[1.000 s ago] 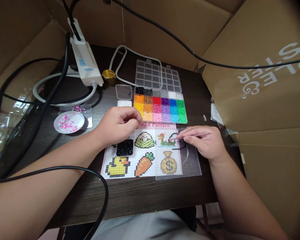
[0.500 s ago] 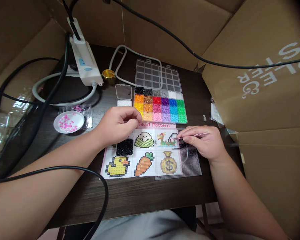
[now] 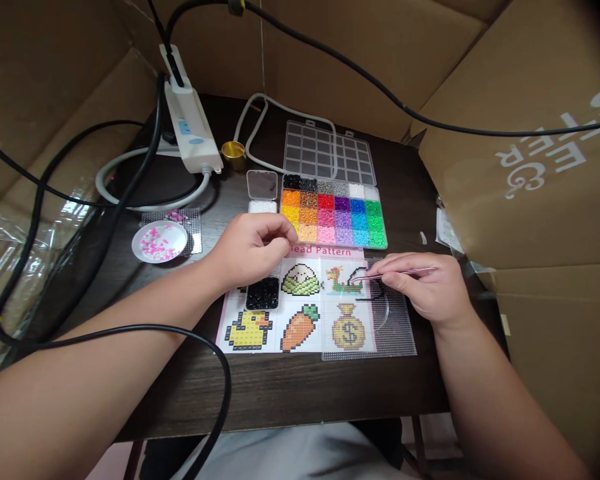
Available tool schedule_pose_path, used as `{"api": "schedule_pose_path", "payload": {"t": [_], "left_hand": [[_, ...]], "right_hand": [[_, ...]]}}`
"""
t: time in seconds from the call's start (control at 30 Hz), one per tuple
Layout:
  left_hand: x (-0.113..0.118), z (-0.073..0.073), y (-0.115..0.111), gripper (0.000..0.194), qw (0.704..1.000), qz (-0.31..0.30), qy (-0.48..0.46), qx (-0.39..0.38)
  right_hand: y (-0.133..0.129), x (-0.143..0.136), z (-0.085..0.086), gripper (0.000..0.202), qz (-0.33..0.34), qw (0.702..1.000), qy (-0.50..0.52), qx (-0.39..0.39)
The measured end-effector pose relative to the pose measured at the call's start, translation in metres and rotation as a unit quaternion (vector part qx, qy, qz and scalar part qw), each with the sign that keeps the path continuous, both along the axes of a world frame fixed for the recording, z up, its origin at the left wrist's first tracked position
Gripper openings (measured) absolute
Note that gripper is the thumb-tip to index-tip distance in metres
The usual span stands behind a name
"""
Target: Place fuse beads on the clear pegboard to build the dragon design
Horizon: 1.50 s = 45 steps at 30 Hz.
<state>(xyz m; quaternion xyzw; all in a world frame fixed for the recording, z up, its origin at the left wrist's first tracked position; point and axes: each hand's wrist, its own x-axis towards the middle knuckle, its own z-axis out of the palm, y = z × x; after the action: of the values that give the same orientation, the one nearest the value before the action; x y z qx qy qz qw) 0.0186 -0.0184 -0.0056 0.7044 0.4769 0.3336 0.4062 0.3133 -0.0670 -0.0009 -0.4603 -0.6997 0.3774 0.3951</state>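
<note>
My right hand (image 3: 423, 283) holds pinkish tweezers (image 3: 397, 273), their tips over the dragon picture at the upper right of the pattern sheet (image 3: 300, 300). A clear pegboard (image 3: 397, 337) overlaps the sheet's right side, with black beads in a curved line near the tips. My left hand (image 3: 257, 250) has its fingers curled at the sheet's top edge, close to the bead box (image 3: 334, 220) of many colours; what its fingertips hold, if anything, is too small to tell. Below it sits a small box of black beads (image 3: 263, 293).
Left of my arm, a white dish (image 3: 159, 241) of pink and white beads rests on another pegboard (image 3: 195, 223). Behind are a power strip (image 3: 193, 127) and gold cup (image 3: 234, 155). Black cables cross above my left forearm; cardboard walls surround the table.
The whole view has shifted slightly, so things appear farther right. Both hands keep nearly the same places over the sheet and pegboard.
</note>
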Motion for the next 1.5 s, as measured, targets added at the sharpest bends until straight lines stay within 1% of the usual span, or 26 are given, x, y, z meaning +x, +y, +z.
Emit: {"api": "schedule_pose_path", "payload": {"t": [0.2, 0.37, 0.5, 0.63, 0.93, 1.2, 1.4, 1.5], "left_hand": [[0.000, -0.001, 0.000, 0.016, 1.000, 0.002, -0.005, 0.001], [0.001, 0.000, 0.000, 0.017, 1.000, 0.002, -0.002, 0.004], [0.001, 0.001, 0.000, 0.017, 1.000, 0.003, 0.002, 0.006], [0.000, 0.001, 0.000, 0.016, 1.000, -0.001, 0.000, 0.009], [0.001, 0.000, 0.000, 0.016, 1.000, -0.002, -0.001, 0.008], [0.001, 0.002, 0.000, 0.016, 1.000, 0.001, 0.012, 0.002], [0.001, 0.003, 0.000, 0.016, 1.000, 0.004, 0.011, 0.003], [0.001, 0.002, 0.000, 0.016, 1.000, 0.004, 0.009, 0.002]], "right_hand": [[0.000, -0.004, 0.001, 0.012, -0.017, 1.000, 0.003, 0.021], [-0.001, -0.021, 0.004, 0.014, -0.036, 0.998, 0.024, 0.049], [-0.003, -0.034, 0.005, 0.014, -0.014, 0.999, 0.019, 0.049], [-0.003, -0.040, 0.004, 0.013, 0.018, 0.999, 0.013, 0.036], [-0.002, -0.042, 0.002, 0.011, 0.024, 0.999, 0.010, 0.033], [-0.001, -0.042, 0.002, 0.009, 0.022, 1.000, -0.006, 0.011], [-0.002, -0.042, 0.004, 0.008, 0.012, 1.000, 0.000, -0.005], [-0.001, -0.037, 0.005, 0.009, -0.001, 1.000, 0.002, -0.002]]}}
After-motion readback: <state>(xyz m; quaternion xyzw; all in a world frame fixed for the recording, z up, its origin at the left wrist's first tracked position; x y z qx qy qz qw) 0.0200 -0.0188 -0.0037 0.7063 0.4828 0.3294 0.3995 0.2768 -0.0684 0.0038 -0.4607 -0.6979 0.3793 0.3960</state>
